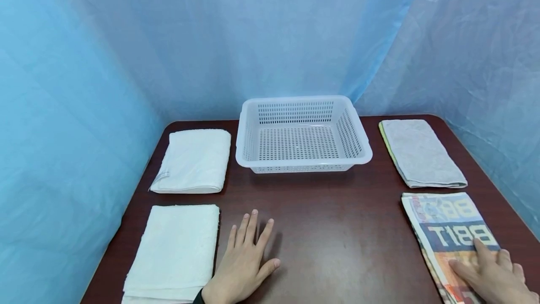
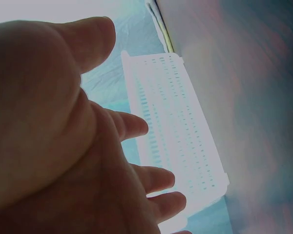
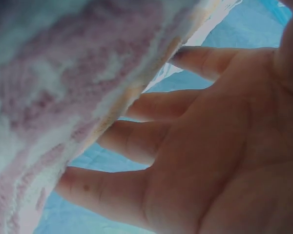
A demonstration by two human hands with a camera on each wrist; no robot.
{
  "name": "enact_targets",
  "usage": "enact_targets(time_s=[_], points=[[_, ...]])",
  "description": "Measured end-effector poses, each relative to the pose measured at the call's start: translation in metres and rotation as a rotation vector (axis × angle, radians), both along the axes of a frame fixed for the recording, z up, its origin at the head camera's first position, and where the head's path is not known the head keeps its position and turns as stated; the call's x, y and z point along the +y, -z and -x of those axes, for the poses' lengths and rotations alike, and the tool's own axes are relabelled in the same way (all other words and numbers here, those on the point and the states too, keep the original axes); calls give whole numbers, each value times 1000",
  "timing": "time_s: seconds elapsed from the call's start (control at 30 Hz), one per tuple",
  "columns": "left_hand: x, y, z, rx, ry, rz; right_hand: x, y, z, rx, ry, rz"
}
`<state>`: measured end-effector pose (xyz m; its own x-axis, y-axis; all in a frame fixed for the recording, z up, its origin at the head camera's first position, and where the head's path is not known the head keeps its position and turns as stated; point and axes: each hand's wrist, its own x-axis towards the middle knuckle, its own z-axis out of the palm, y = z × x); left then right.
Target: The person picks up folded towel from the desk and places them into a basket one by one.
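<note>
My right hand (image 1: 495, 271) lies over the near part of a folded patterned towel (image 1: 457, 236) with large letters. In the right wrist view its fingers (image 3: 132, 139) reach to the patterned towel (image 3: 63, 83), fingertips right at the cloth. My left hand (image 1: 240, 262), palm down with fingers spread, is low above the table (image 1: 337, 229) and holds nothing. Just left of it lies a folded white towel (image 1: 175, 247). The left wrist view shows its palm and fingers (image 2: 158, 178), with the white basket (image 2: 173, 122) beyond.
A white perforated plastic basket (image 1: 295, 165) stands at the back middle of the table. Another folded white towel (image 1: 196, 161) lies at the back left, and a folded grey towel (image 1: 423, 151) with a yellow-green edge at the back right. Blue cloth curtains (image 1: 253, 36) surround the table.
</note>
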<state>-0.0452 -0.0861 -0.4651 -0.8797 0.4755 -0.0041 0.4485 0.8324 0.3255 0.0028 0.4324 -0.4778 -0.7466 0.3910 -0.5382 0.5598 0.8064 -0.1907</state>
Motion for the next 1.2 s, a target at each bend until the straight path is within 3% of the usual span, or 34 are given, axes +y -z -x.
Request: enact_targets(time_s=[0.33, 0.63, 1.03, 1.2], points=[[0, -1, 0, -26, -8, 5, 0, 4, 6, -67, 68, 24], [-1, -1, -2, -4, -11, -2, -6, -3, 2, -53, 7, 53], [-1, -2, -2, -15, -15, -5, -14, 2, 3, -64, 36, 5], [-1, -2, -2, -9, -14, -2, -15, 2, 2, -73, -7, 34]])
